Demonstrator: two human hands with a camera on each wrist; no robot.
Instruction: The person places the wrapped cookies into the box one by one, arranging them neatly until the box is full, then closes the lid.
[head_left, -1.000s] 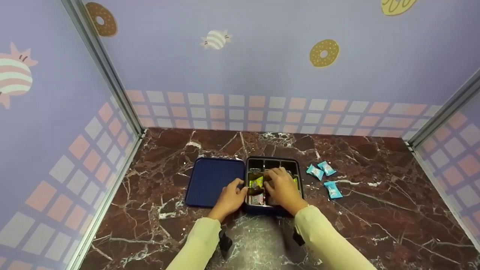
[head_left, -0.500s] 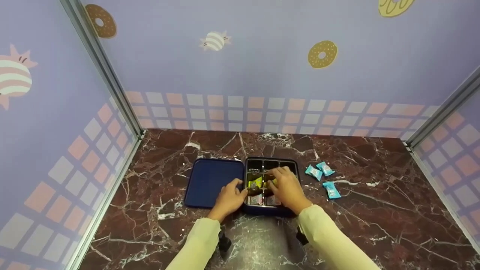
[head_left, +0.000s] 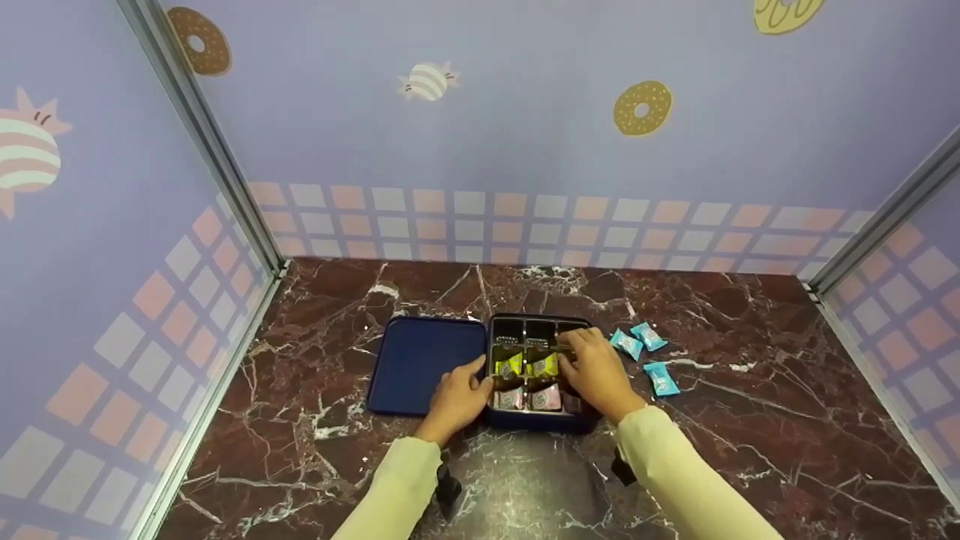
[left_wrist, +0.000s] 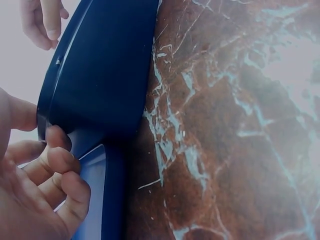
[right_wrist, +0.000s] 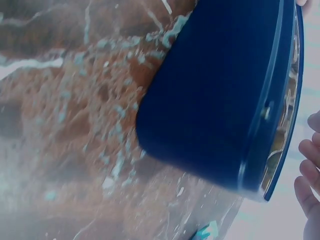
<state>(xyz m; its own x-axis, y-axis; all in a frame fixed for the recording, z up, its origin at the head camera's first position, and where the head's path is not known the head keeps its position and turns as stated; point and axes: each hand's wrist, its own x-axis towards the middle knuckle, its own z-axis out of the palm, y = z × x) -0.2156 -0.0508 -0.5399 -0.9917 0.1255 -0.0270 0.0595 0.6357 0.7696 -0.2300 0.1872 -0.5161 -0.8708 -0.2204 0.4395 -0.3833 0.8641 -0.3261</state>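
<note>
A square dark-blue compartment box (head_left: 540, 421) is being gripped at its left rim by the left hand (head_left: 456, 397); right of the nearer right hand (head_left: 602, 377), its bent fingers' hold unclear, three light-blue wrapped candies (head_left: 661, 379) are lying.

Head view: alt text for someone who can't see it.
Left hand touches the left edge of an open blue box of yellow sweets and pink ones; right hand is over its right side. Blue lid lies left, three light-blue sweets right, on a marbled table.
</note>
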